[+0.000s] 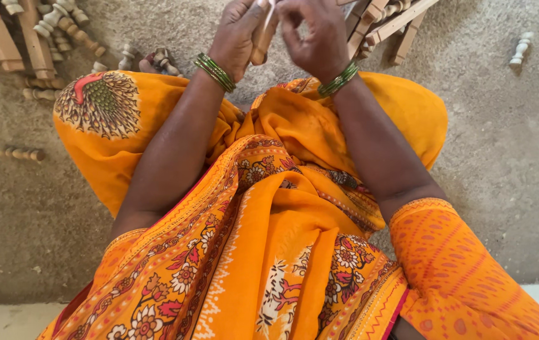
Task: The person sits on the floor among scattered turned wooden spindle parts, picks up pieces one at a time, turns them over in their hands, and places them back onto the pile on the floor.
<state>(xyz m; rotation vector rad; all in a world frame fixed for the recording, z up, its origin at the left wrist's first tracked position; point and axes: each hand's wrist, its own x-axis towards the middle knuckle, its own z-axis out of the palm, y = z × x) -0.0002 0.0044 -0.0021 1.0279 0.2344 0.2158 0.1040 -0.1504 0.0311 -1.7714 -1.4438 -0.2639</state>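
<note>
I sit on the floor in an orange patterned garment (pixel 282 208), looking down at my lap. My left hand (pixel 236 38) and my right hand (pixel 317 36) meet at the top of the view, above my knees. Both grip a small light-brown wooden piece (pixel 262 39) held upright between them; its top end runs out of the frame. Green bangles (pixel 215 72) ring my left wrist, and more green bangles (pixel 338 79) ring my right wrist.
Flat wooden bars and turned wooden spindles (pixel 61 25) lie piled at the top left. A wooden slatted frame (pixel 390 25) sits at the top right. Single turned pegs lie on the rough floor at the left (pixel 22 153) and far right (pixel 521 49).
</note>
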